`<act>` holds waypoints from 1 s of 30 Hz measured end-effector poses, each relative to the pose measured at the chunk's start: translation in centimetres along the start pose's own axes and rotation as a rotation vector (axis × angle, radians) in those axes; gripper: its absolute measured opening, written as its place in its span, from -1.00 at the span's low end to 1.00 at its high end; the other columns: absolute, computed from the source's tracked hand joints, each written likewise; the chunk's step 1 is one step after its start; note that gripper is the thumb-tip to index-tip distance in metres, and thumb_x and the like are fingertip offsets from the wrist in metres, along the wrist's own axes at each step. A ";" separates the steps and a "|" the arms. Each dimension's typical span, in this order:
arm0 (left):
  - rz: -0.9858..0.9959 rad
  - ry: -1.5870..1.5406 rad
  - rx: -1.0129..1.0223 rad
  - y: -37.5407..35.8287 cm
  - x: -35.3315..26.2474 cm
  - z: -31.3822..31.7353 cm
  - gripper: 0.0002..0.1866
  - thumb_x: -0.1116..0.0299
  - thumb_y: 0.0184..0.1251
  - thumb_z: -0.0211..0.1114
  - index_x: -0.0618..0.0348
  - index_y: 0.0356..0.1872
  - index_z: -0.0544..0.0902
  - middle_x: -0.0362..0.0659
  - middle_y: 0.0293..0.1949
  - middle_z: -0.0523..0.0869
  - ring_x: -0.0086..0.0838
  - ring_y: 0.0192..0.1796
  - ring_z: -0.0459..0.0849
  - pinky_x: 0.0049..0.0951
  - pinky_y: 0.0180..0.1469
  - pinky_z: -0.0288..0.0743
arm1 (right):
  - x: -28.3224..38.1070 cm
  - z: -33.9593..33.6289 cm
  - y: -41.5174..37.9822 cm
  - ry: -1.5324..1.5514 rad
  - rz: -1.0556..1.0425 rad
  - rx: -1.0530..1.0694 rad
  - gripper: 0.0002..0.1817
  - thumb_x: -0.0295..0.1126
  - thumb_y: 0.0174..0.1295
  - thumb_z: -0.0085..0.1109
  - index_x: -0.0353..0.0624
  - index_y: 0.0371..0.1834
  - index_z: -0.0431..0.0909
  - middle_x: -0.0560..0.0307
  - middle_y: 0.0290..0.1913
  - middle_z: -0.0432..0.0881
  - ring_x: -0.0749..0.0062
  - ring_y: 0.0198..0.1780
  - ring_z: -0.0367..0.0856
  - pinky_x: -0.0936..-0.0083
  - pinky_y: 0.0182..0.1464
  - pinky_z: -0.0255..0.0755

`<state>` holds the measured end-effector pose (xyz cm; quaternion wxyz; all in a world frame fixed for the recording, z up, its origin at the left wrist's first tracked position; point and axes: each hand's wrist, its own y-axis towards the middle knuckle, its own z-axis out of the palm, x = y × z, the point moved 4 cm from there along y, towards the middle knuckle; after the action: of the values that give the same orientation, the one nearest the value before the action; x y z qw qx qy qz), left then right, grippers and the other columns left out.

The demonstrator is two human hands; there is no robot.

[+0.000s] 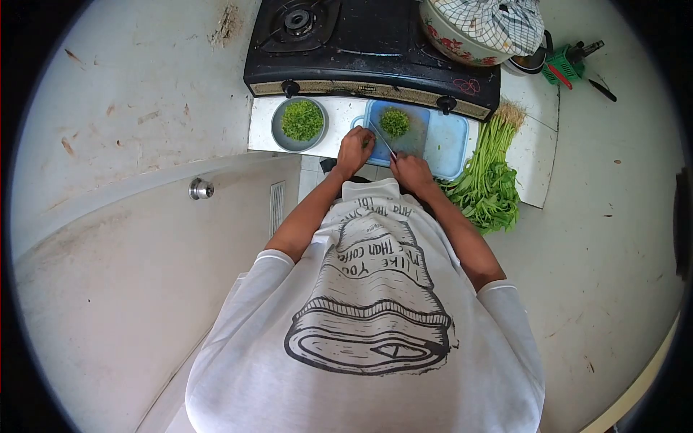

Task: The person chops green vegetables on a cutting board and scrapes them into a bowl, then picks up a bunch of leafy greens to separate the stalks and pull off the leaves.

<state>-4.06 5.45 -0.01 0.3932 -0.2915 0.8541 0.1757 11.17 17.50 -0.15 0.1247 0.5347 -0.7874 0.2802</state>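
Well, from the head view, the chopped greens (pixel 394 123) look fine and bright, in one small heap on one blue board (pixel 451 141), just beyond both hands. One bowl (pixel 275 135) of similar bits sits left of the left hand (pixel 355 151), which is curled, its contents unclear. The right hand (pixel 411 173) closes round one knife (pixel 382 140); one leafy bundle (pixel 489 173) lies to its right.

The stove (pixel 375 43) was glossy black. The cutting board (pixel 451 141) looked smooth plastic; the shirt (pixel 361 289) was matt cloth.
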 end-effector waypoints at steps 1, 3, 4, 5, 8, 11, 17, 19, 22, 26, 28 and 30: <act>-0.017 0.001 0.005 0.0 0.0 -0.1 -0.90 0.53 0.21 0.36 0.27 -0.26 0.73 0.03 -0.27 0.70 -0.02 -0.16 0.72 -0.12 -0.04 0.60 | 0.1 -0.1 0.0 0.011 -0.011 -0.003 -0.53 -0.10 0.55 -0.01 -0.39 -0.16 0.61 -0.37 -0.39 0.73 -0.28 -0.29 0.76 -0.08 -0.18 0.64; -0.051 0.004 0.017 0.0 -0.2 -0.1 -0.91 0.53 0.21 0.36 0.26 -0.27 0.72 0.03 -0.27 0.70 -0.02 -0.16 0.72 -0.12 -0.04 0.60 | 0.5 -0.1 -0.2 -0.004 -0.023 0.017 -0.53 -0.10 0.56 -0.01 -0.39 -0.16 0.60 -0.38 -0.40 0.72 -0.28 -0.30 0.76 -0.09 -0.19 0.64; -0.052 0.008 0.017 0.0 -0.4 -0.2 -0.90 0.53 0.21 0.36 0.26 -0.26 0.72 0.03 -0.27 0.70 -0.01 -0.16 0.72 -0.11 -0.03 0.60 | 0.7 -0.1 -0.3 -0.011 -0.028 0.026 -0.53 -0.10 0.56 -0.01 -0.39 -0.16 0.60 -0.38 -0.41 0.72 -0.28 -0.31 0.76 -0.09 -0.19 0.64; -0.053 0.012 0.016 0.0 -0.6 -0.3 -0.90 0.53 0.20 0.36 0.26 -0.26 0.72 0.03 -0.27 0.70 -0.01 -0.15 0.71 -0.11 -0.03 0.60 | 0.8 -0.1 -0.3 -0.017 -0.023 0.023 -0.53 -0.10 0.56 -0.01 -0.39 -0.16 0.60 -0.38 -0.41 0.72 -0.28 -0.31 0.76 -0.09 -0.19 0.64; -0.066 0.008 0.016 0.0 -0.8 -0.4 -0.90 0.54 0.20 0.36 0.26 -0.26 0.72 0.04 -0.27 0.69 0.00 -0.15 0.71 -0.10 -0.03 0.59 | 0.6 0.9 -0.1 -0.022 -0.010 0.015 -0.54 -0.11 0.56 -0.02 -0.39 -0.17 0.59 -0.37 -0.42 0.72 -0.28 -0.33 0.76 -0.10 -0.19 0.64; -0.043 0.036 -0.007 -0.1 -0.7 -0.4 -0.90 0.55 0.21 0.36 0.26 -0.25 0.72 0.04 -0.26 0.69 0.01 -0.15 0.71 -0.10 -0.03 0.59 | 0.6 1.1 0.4 -0.009 0.000 0.011 -0.54 -0.11 0.56 -0.02 -0.39 -0.18 0.59 -0.36 -0.42 0.73 -0.28 -0.33 0.76 -0.09 -0.19 0.65; -0.035 -0.013 -0.039 -0.3 -0.4 -0.2 -0.90 0.56 0.23 0.36 0.27 -0.24 0.72 0.04 -0.27 0.68 0.01 -0.17 0.70 -0.10 -0.05 0.59 | 0.2 1.3 0.7 -0.011 0.008 -0.019 -0.54 -0.11 0.55 -0.01 -0.38 -0.19 0.59 -0.35 -0.42 0.73 -0.28 -0.33 0.77 -0.08 -0.20 0.65; -0.042 -0.027 -0.038 -0.2 -0.5 -0.2 -0.89 0.55 0.24 0.36 0.28 -0.23 0.72 0.04 -0.25 0.70 0.00 -0.16 0.72 -0.12 -0.03 0.59 | 0.2 0.9 0.5 -0.016 -0.004 -0.030 -0.54 -0.11 0.55 -0.01 -0.39 -0.20 0.59 -0.35 -0.43 0.73 -0.28 -0.34 0.77 -0.09 -0.22 0.65; -0.057 0.009 -0.011 -0.3 -0.2 -0.2 -0.87 0.52 0.25 0.37 0.27 -0.20 0.74 0.04 -0.22 0.74 0.00 -0.13 0.74 -0.14 0.01 0.60 | 0.4 0.8 0.3 -0.007 -0.004 -0.019 -0.54 -0.11 0.55 -0.01 -0.38 -0.20 0.59 -0.36 -0.45 0.72 -0.29 -0.37 0.76 -0.10 -0.23 0.65; 0.001 0.046 -0.011 -0.4 -0.3 -0.1 -0.89 0.52 0.26 0.38 0.29 -0.22 0.72 0.05 -0.26 0.69 0.02 -0.14 0.70 -0.10 -0.02 0.58 | 0.7 0.7 0.1 -0.005 -0.022 -0.009 -0.54 -0.11 0.56 -0.01 -0.39 -0.21 0.59 -0.38 -0.45 0.71 -0.29 -0.37 0.76 -0.10 -0.24 0.65; 0.027 0.055 -0.019 -0.4 -0.5 -0.2 -0.90 0.53 0.27 0.38 0.29 -0.22 0.71 0.06 -0.27 0.67 0.02 -0.15 0.67 -0.09 -0.04 0.57 | 0.9 0.5 0.2 -0.004 -0.010 0.008 -0.53 -0.11 0.56 -0.02 -0.39 -0.22 0.58 -0.38 -0.45 0.72 -0.29 -0.36 0.76 -0.10 -0.23 0.65; 0.029 0.048 -0.016 -0.6 -0.5 -0.2 -0.90 0.52 0.29 0.37 0.28 -0.22 0.72 0.07 -0.26 0.67 0.03 -0.14 0.67 -0.08 -0.03 0.57 | 0.8 0.9 0.4 -0.010 -0.011 -0.010 -0.53 -0.11 0.56 -0.02 -0.40 -0.22 0.58 -0.38 -0.45 0.72 -0.28 -0.36 0.77 -0.10 -0.22 0.66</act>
<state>-3.50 5.06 0.48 0.3676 -0.2862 0.8661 0.1813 10.56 16.47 -0.57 0.1250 0.5397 -0.7866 0.2728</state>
